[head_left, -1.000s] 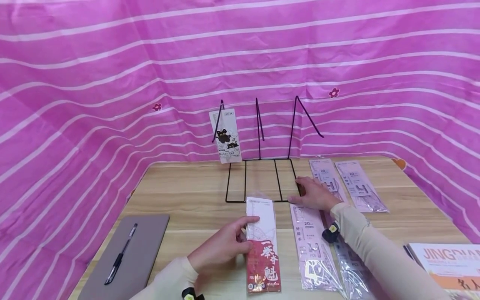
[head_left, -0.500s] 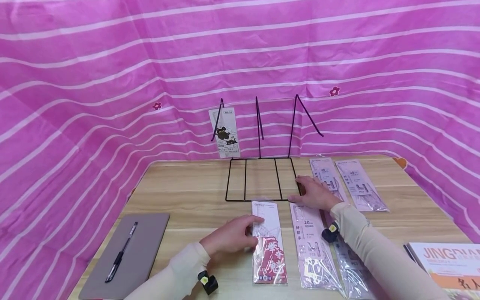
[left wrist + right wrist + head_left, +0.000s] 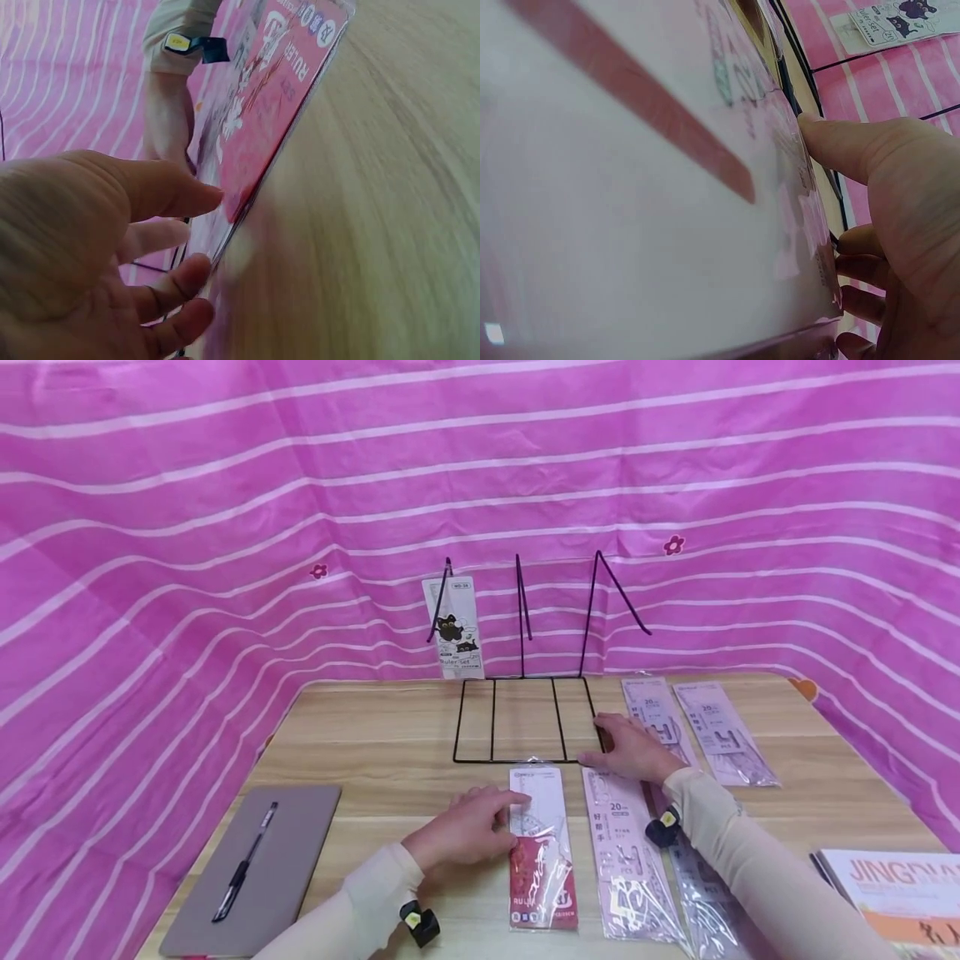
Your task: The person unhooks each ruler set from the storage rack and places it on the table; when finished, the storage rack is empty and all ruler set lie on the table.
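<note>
A red-and-white ruler set packet (image 3: 542, 868) lies on the table in front of the black wire display rack (image 3: 492, 718). My left hand (image 3: 461, 831) is at its left edge, index finger reaching over the white upper part. The left wrist view shows the thumb (image 3: 191, 196) and fingers spread right beside the packet's edge. My right hand (image 3: 633, 752) rests at the rack's front right corner, above a pink ruler packet (image 3: 618, 843). In the right wrist view, its thumb (image 3: 840, 142) and fingers lie apart along the wire base.
A ruler set card with black cats (image 3: 459, 631) hangs on the rack's left hook. Further pink packets (image 3: 720, 727) lie at right, some under the right sleeve. A grey notebook (image 3: 300, 843) with a black pen (image 3: 243, 864) lies left; a book (image 3: 892, 893) sits front right.
The red-and-white packet has shifted right, nearer the pink packets, and slightly straightened. My left hand has moved right along with it. The right hand has stayed at the rack's corner.
</note>
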A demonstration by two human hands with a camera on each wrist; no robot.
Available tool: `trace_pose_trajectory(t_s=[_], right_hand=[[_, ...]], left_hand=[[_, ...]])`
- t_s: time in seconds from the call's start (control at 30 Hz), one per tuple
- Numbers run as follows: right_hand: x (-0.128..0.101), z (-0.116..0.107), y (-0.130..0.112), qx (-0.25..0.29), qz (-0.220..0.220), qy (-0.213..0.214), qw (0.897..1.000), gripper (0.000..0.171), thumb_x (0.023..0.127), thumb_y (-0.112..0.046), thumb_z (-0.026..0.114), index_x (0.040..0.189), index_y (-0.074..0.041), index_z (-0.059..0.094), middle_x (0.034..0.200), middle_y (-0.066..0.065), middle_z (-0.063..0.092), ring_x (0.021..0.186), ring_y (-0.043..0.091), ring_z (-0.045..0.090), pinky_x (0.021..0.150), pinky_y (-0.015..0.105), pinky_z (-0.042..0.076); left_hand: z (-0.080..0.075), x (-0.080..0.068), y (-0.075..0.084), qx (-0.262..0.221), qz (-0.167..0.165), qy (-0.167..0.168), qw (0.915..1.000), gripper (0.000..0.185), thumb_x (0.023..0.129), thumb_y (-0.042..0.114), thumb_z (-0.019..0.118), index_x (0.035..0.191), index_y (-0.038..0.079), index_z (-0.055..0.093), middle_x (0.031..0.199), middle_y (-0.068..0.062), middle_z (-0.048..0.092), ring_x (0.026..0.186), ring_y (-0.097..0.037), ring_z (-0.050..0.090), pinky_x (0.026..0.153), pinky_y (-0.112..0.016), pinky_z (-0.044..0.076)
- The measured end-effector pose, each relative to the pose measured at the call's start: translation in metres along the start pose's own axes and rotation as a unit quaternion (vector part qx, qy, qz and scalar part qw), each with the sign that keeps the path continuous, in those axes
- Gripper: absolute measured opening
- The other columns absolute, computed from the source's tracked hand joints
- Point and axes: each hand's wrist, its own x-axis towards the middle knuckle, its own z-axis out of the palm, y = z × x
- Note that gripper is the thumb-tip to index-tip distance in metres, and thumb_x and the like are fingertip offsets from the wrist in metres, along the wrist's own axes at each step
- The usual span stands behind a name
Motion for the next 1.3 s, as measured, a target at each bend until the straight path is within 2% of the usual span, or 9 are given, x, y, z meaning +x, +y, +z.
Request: trace_pose_trajectory(t_s=[0.13, 0.3, 0.47, 0.67, 0.73, 0.83, 0.97, 1.13, 1.3], right_hand=[[0.000, -0.001, 0.001, 0.001, 0.002, 0.000, 1.000, 0.095, 0.092, -0.055, 0.075, 0.159, 0.003, 0.039, 0.164, 0.029, 0.039, 0.152, 0.050, 0.033, 0.126, 0.066, 0.025], [-0.002, -0.003, 0.001, -0.004, 0.003, 0.002, 1.000, 0.097, 0.092, -0.058, 0.075, 0.159, 0.003, 0.038, 0.164, 0.029, 0.039, 0.152, 0.050, 0.033, 0.126, 0.066, 0.025], [-0.004, -0.004, 0.001, -0.008, 0.005, 0.006, 1.000, 0.096, 0.093, -0.057, 0.074, 0.159, 0.003, 0.039, 0.164, 0.030, 0.039, 0.152, 0.052, 0.032, 0.125, 0.067, 0.024], [-0.004, -0.004, 0.001, -0.007, 0.005, 0.000, 1.000, 0.097, 0.092, -0.060, 0.073, 0.159, 0.002, 0.039, 0.164, 0.029, 0.038, 0.151, 0.051, 0.033, 0.125, 0.067, 0.025], [-0.004, -0.004, 0.002, -0.008, 0.004, 0.000, 1.000, 0.097, 0.092, -0.060, 0.073, 0.159, 0.002, 0.039, 0.164, 0.029, 0.038, 0.151, 0.052, 0.033, 0.125, 0.067, 0.025], [-0.006, -0.005, 0.003, -0.010, 0.008, 0.002, 1.000, 0.098, 0.092, -0.061, 0.073, 0.160, 0.001, 0.038, 0.164, 0.029, 0.038, 0.152, 0.052, 0.032, 0.124, 0.068, 0.025], [-0.010, -0.006, 0.003, -0.006, 0.010, 0.003, 1.000, 0.098, 0.092, -0.061, 0.073, 0.160, 0.000, 0.037, 0.164, 0.030, 0.038, 0.151, 0.053, 0.032, 0.124, 0.069, 0.025], [-0.010, -0.002, 0.000, -0.002, 0.007, 0.001, 1.000, 0.099, 0.091, -0.064, 0.072, 0.160, -0.001, 0.038, 0.165, 0.029, 0.037, 0.152, 0.053, 0.032, 0.124, 0.070, 0.024], [-0.006, 0.003, -0.003, -0.010, 0.002, 0.006, 1.000, 0.100, 0.090, -0.067, 0.071, 0.160, -0.003, 0.039, 0.165, 0.026, 0.038, 0.152, 0.051, 0.032, 0.124, 0.070, 0.022]], left_hand=[[-0.008, 0.000, -0.007, -0.007, 0.018, 0.059, 0.9981, 0.059, 0.093, 0.025, 0.076, 0.149, 0.027, 0.060, 0.103, 0.006, 0.062, 0.098, -0.011, 0.052, 0.101, -0.042, 0.033], [-0.030, 0.005, -0.022, -0.040, 0.032, 0.145, 0.9882, 0.053, 0.096, 0.029, 0.076, 0.147, 0.028, 0.061, 0.134, 0.000, 0.065, 0.124, -0.024, 0.055, 0.111, -0.055, 0.033], [-0.052, 0.020, -0.051, -0.091, 0.024, 0.214, 0.9723, 0.053, 0.097, 0.035, 0.076, 0.148, 0.032, 0.059, 0.159, -0.001, 0.048, 0.147, -0.033, 0.039, 0.118, -0.068, 0.034], [-0.074, 0.044, -0.086, -0.103, 0.024, 0.287, 0.9521, 0.058, 0.098, 0.034, 0.074, 0.152, 0.026, 0.054, 0.172, -0.006, 0.030, 0.157, -0.041, 0.026, 0.124, -0.073, 0.013], [-0.081, 0.053, -0.091, -0.108, 0.022, 0.301, 0.9473, 0.060, 0.099, 0.039, 0.073, 0.154, 0.027, 0.052, 0.173, -0.005, 0.026, 0.158, -0.042, 0.024, 0.123, -0.074, 0.011], [-0.091, 0.068, -0.094, -0.143, 0.029, 0.312, 0.9388, 0.062, 0.099, 0.045, 0.071, 0.155, 0.026, 0.051, 0.175, -0.003, 0.023, 0.158, -0.043, 0.026, 0.123, -0.075, 0.018], [-0.102, 0.086, -0.097, -0.189, 0.036, 0.320, 0.9279, 0.064, 0.098, 0.050, 0.071, 0.151, 0.018, 0.056, 0.174, -0.006, 0.024, 0.157, -0.041, 0.030, 0.120, -0.074, 0.028], [-0.112, 0.098, -0.097, -0.195, 0.035, 0.332, 0.9222, 0.057, 0.098, 0.053, 0.071, 0.142, 0.018, 0.064, 0.171, 0.001, 0.033, 0.157, -0.033, 0.032, 0.122, -0.071, 0.028], [-0.121, 0.106, -0.094, -0.196, 0.020, 0.341, 0.9192, 0.049, 0.099, 0.047, 0.072, 0.141, 0.024, 0.065, 0.174, -0.004, 0.027, 0.151, -0.034, 0.042, 0.121, -0.067, 0.034]])
